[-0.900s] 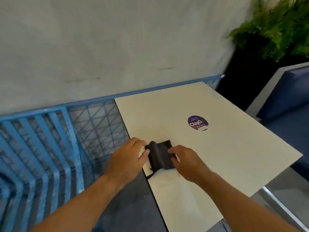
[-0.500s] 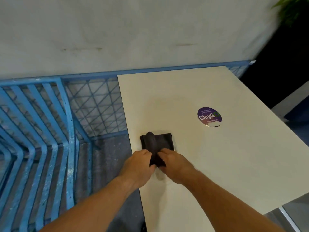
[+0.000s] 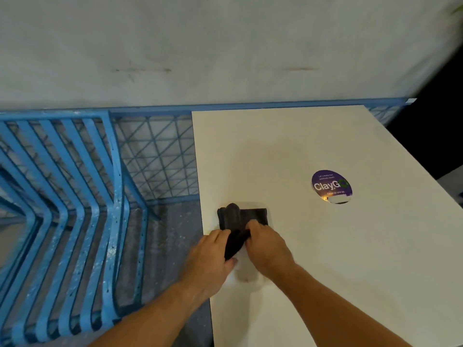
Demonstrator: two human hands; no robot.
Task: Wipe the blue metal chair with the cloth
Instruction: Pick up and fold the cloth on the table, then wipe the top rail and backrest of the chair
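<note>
A dark folded cloth [image 3: 239, 217] lies near the left edge of the cream table [image 3: 325, 259]. My left hand [image 3: 213, 256] grips the cloth's near left part, with the thumb curled under it. My right hand [image 3: 268, 246] pinches the near right part, fingers curled over the fabric. The near end of the cloth is bunched between both hands; its far end still lies flat. The blue metal chair [image 3: 75, 221], with slatted seat and back, stands on the left, apart from both hands.
A blue wire-mesh fence [image 3: 155, 156] runs along the grey wall [image 3: 225, 46] behind the chair and table. A round purple sticker [image 3: 331, 186] sits on the table's right half. Speckled grey floor [image 3: 170, 246] shows between chair and table.
Both hands have slid from the cloth's sides to its near end and closed on it, bunching it up. The view has turned left, showing more of the chair.
</note>
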